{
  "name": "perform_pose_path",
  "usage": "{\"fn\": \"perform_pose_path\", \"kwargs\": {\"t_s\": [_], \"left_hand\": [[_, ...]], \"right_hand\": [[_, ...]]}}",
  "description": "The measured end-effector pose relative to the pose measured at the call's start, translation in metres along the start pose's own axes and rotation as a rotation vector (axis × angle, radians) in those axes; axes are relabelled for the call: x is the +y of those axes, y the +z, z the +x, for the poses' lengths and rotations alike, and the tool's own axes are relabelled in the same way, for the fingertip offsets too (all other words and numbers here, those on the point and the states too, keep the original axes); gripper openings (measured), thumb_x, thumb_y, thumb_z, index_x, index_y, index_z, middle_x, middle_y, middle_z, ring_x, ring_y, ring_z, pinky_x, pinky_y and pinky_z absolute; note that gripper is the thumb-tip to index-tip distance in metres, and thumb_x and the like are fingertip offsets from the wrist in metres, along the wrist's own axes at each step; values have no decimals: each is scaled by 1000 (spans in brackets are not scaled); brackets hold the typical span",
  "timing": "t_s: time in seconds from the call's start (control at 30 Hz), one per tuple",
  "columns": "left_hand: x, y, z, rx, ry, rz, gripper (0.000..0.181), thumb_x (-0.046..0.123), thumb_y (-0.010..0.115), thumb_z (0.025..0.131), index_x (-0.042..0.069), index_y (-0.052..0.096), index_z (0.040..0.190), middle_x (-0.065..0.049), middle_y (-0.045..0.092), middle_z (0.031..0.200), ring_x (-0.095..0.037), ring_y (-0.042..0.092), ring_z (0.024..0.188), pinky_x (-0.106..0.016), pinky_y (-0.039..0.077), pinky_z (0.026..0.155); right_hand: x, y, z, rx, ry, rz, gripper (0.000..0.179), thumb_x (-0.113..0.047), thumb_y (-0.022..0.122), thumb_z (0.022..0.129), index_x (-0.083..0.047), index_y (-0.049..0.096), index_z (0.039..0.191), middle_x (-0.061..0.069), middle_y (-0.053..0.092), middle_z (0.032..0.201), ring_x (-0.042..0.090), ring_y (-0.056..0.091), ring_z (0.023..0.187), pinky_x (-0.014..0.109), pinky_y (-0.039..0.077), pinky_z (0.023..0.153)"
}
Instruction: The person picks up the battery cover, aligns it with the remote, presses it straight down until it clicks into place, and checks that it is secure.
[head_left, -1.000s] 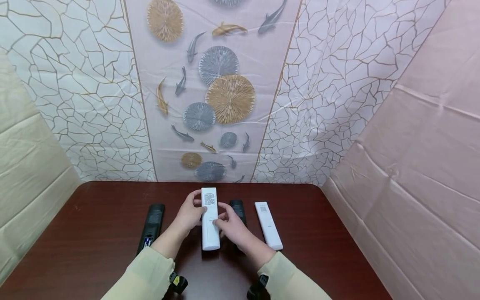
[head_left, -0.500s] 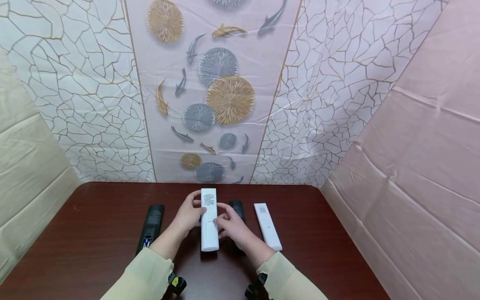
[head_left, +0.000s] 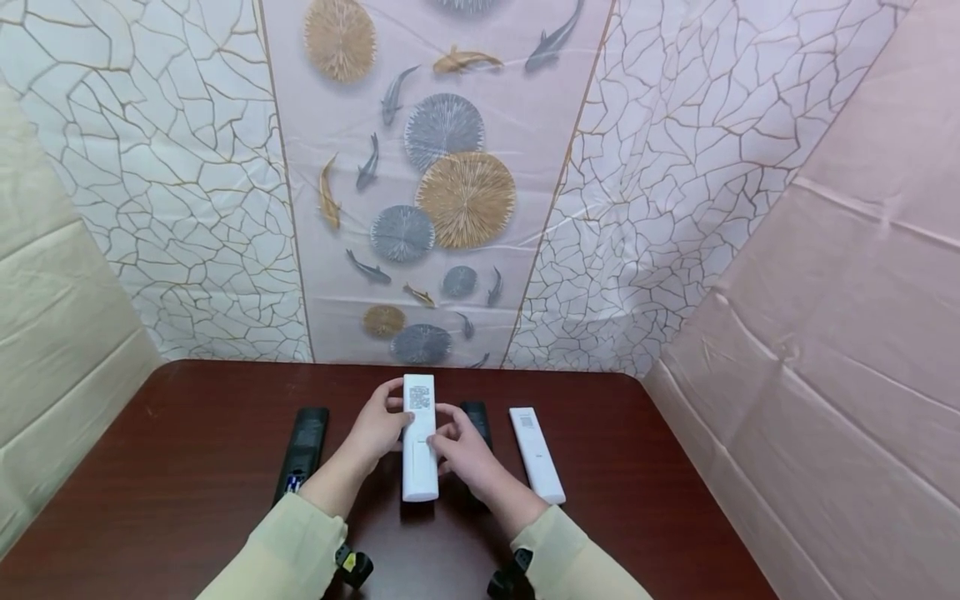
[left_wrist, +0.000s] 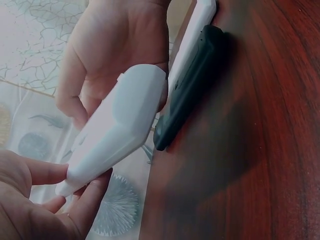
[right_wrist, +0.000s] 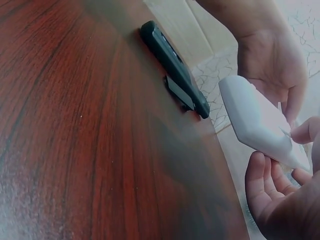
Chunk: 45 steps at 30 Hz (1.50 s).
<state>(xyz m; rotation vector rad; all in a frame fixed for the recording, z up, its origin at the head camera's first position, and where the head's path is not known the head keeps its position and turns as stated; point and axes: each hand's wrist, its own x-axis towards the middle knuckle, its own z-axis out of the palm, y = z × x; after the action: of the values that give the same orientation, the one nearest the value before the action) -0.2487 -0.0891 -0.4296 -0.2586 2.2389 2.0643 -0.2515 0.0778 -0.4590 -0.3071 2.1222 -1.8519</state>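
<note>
Table (head_left: 187, 467), dark red-brown, fills the near part of the head view, and over its middle a held white remote (head_left: 421, 467) is gripped by two hands, its long body running from near to far, with a printed label (head_left: 420, 397) at the far end facing the camera. The left hand (head_left: 377, 427) pinches it from the left, thumb on the labelled face and fingers behind; the right hand (head_left: 467, 454) pinches the right side a little nearer, its thumb also on that face. Well to the left lies a left black remote (head_left: 307, 437), batteries (head_left: 294, 482) showing in its near part, beside the left forearm (head_left: 333, 487). To the right, a right black remote (head_left: 477, 419) is partly hidden by the right hand, and farther right lies a second white remote (head_left: 537, 456). Patterned cloth (head_left: 465, 200) hangs along the far side. From the left wrist, the left thumb and fingers clasp the slimmer end of the held white remote, which is raised off the table; the right fingertips are hidden behind it. From the right wrist, the right thumb presses one face with bent fingers underneath, and a small black piece (right_wrist: 179, 93) lies just beside the left black remote.
</note>
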Motion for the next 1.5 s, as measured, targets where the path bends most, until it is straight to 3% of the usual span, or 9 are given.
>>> {"fn": "perform_pose_path", "kwargs": {"t_s": [0.13, 0.67, 0.93, 1.13, 1.23, 1.37, 1.5], "left_hand": [[0, 2, 0, -2, -4, -7, 61, 2, 55, 99, 14, 31, 154, -20, 48, 132, -32, 64, 98, -41, 59, 67], [-7, -3, 5, -58, -40, -20, 64, 3, 54, 97, 14, 28, 154, -24, 48, 138, -35, 62, 108, -44, 58, 72], [-16, 0, 7, -43, -40, 2, 62, 2, 55, 96, 11, 30, 153, -26, 50, 134, -34, 63, 104, -44, 58, 70], [-27, 1, 15, -42, -57, 41, 62, 2, 57, 96, 8, 32, 152, -27, 52, 130, -33, 65, 100, -44, 59, 68], [-32, 1, 20, -47, -78, 54, 62, 2, 58, 97, 7, 31, 153, -28, 52, 130, -35, 64, 103, -44, 59, 68], [-39, 2, 29, -43, -104, 59, 61, 3, 57, 98, 5, 31, 152, -28, 53, 131, -36, 63, 107, -43, 59, 68], [-42, 4, 35, -38, -106, 63, 59, 2, 57, 98, 2, 32, 152, -28, 52, 131, -37, 62, 108, -42, 59, 69]], "right_hand": [[1, 1, 0, 9, -20, -18, 55, -8, 59, 94, -9, 41, 146, 10, 61, 93, 18, 59, 71, 38, 55, 58], [1, 1, -2, 23, 36, -69, 52, -13, 61, 95, -13, 45, 144, 12, 61, 100, 20, 62, 74, 46, 57, 65], [6, -5, -6, 76, 34, -87, 41, -14, 55, 99, -4, 49, 139, 13, 60, 105, 24, 60, 75, 36, 56, 61], [-5, -14, -24, 78, -9, -123, 30, -9, 53, 99, -1, 56, 128, 19, 60, 106, 24, 60, 72, 35, 54, 60], [-7, -18, -31, 74, -18, -129, 27, -8, 53, 99, -4, 59, 125, 14, 60, 101, 23, 60, 72, 36, 54, 61], [1, -25, -31, 89, -25, -135, 26, -10, 54, 98, -7, 61, 123, 8, 59, 98, 18, 59, 70, 33, 53, 60], [3, -29, -33, 94, -35, -135, 26, -10, 55, 97, -5, 62, 122, 12, 60, 100, 17, 59, 69, 32, 53, 60]]}}
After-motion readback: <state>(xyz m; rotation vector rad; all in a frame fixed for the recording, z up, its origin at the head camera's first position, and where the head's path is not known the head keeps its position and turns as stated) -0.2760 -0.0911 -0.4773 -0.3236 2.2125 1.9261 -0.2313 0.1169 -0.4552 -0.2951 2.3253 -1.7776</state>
